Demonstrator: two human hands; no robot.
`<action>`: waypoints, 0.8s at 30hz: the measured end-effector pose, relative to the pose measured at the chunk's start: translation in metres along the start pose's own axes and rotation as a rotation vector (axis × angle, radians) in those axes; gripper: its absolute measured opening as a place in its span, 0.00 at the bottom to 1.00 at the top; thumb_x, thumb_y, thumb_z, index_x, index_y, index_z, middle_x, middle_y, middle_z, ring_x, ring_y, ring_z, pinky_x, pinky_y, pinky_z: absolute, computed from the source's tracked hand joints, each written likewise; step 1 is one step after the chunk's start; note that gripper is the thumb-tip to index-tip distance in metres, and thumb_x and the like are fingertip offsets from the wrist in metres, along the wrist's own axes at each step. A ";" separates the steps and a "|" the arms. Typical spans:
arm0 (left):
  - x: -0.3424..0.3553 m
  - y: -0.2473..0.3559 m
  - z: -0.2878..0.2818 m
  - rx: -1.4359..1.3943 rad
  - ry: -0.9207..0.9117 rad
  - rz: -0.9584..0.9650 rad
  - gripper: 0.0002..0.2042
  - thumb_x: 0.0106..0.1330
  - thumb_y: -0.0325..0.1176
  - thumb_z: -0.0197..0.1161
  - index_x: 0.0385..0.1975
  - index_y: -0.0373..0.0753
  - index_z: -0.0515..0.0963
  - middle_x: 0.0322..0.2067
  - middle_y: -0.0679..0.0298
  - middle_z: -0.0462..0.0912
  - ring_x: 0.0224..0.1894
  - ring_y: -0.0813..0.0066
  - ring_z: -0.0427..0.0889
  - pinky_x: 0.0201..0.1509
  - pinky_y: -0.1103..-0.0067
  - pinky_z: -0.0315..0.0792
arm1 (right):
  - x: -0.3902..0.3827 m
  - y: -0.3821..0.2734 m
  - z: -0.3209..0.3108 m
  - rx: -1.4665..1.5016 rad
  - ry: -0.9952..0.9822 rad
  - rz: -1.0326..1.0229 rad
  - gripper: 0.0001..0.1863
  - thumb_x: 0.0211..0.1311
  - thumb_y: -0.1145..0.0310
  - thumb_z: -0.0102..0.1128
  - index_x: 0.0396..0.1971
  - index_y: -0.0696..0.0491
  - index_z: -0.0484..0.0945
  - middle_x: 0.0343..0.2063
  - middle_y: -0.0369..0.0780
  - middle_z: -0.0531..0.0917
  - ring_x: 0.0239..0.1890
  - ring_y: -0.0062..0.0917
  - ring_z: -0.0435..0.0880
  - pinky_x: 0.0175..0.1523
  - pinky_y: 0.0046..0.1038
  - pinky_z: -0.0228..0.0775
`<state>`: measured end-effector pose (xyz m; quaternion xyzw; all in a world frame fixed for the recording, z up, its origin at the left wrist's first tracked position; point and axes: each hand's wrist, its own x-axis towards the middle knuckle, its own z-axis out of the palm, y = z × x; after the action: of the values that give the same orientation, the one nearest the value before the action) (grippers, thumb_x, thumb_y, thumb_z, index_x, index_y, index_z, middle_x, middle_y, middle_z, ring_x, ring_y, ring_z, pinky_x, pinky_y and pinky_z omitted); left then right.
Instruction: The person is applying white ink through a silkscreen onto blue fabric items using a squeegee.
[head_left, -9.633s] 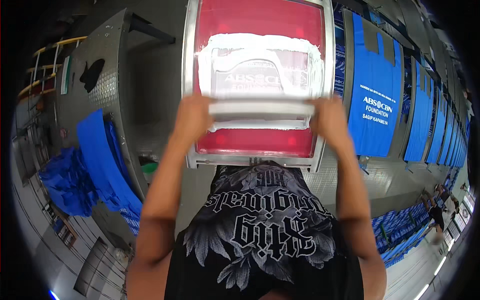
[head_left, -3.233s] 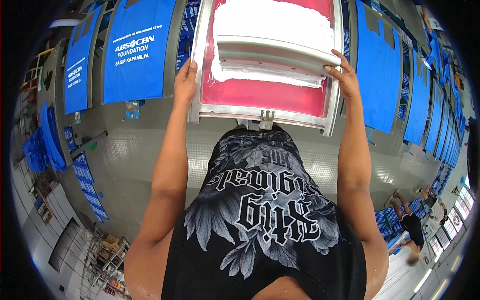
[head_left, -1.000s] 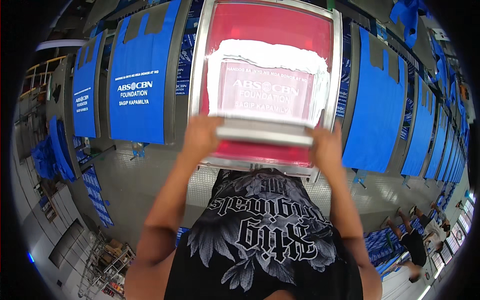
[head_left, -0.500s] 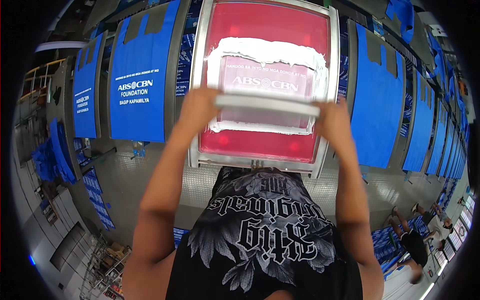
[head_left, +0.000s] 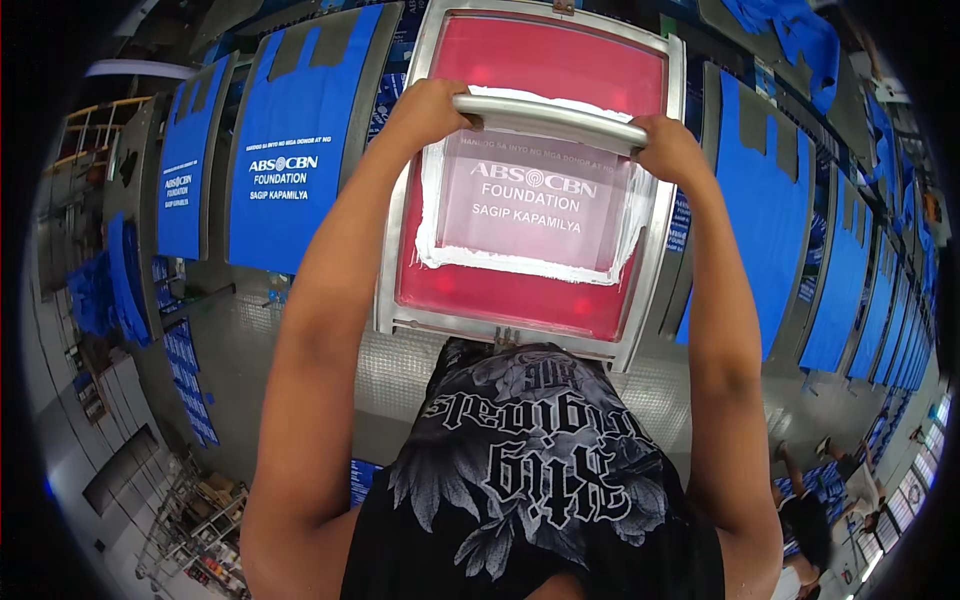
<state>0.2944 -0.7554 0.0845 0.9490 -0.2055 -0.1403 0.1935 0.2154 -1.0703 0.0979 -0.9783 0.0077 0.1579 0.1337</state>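
Both hands grip a long pale metal squeegee (head_left: pixel 550 118), one at each end. My left hand (head_left: pixel 432 112) wraps its left end; my right hand (head_left: pixel 677 150) is closed round the right end. It lies across the far part of a metal-framed printing screen (head_left: pixel 674 110) with red mesh (head_left: pixel 520 45). Below the squeegee, a paler see-through window (head_left: pixel 530 230) shows white lettering. Thick white ink (head_left: pixel 428 235) borders that window on the sides and near edge, and some shows beyond the squeegee. The squeegee's blade is hidden from view.
Blue fabric pieces with cut-out handles lie on grey boards: one (head_left: pixel 300 150) to my left, another (head_left: pixel 750 210) to my right, several more in rows. A person (head_left: pixel 810 530) is at the lower right. Cluttered shelving (head_left: pixel 195 530) stands lower left.
Both hands have pushed the squeegee away from me, from the middle of the window to its far edge. More of the white lettering now shows. My arms are stretched further out.
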 end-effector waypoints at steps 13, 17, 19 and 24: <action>-0.296 0.040 0.168 -0.712 -0.743 -0.332 0.19 0.64 0.47 0.58 0.30 0.33 0.78 0.25 0.65 0.80 0.28 0.78 0.76 0.36 0.79 0.70 | 0.054 0.005 -0.014 -0.004 -0.045 -0.133 0.25 0.36 0.71 0.62 0.42 0.56 0.78 0.34 0.48 0.82 0.39 0.39 0.81 0.47 0.33 0.71; -0.306 0.029 0.198 -1.192 -0.694 -0.362 0.18 0.67 0.46 0.55 0.29 0.34 0.79 0.23 0.77 0.75 0.28 0.90 0.67 0.32 0.85 0.64 | 0.057 -0.034 -0.002 -0.132 0.142 -0.242 0.25 0.38 0.75 0.56 0.45 0.54 0.77 0.38 0.48 0.81 0.43 0.41 0.79 0.50 0.36 0.69; -0.306 0.040 0.177 -1.176 -0.700 -0.248 0.17 0.68 0.44 0.54 0.30 0.33 0.79 0.26 0.74 0.77 0.30 0.88 0.71 0.35 0.86 0.67 | 0.050 -0.046 -0.003 -0.114 0.120 -0.201 0.26 0.39 0.75 0.55 0.47 0.52 0.77 0.40 0.47 0.81 0.45 0.41 0.79 0.52 0.36 0.69; -0.302 0.058 0.157 -1.221 -0.667 -0.262 0.18 0.67 0.46 0.53 0.25 0.36 0.77 0.19 0.71 0.74 0.22 0.85 0.69 0.26 0.87 0.64 | -0.030 -0.074 0.008 -0.120 0.086 -0.098 0.28 0.39 0.75 0.53 0.48 0.48 0.77 0.39 0.45 0.82 0.44 0.39 0.79 0.51 0.36 0.70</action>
<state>-0.0441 -0.7191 0.0265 0.5942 -0.0227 -0.5357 0.5995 0.1892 -0.9980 0.1192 -0.9897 -0.0440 0.1092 0.0821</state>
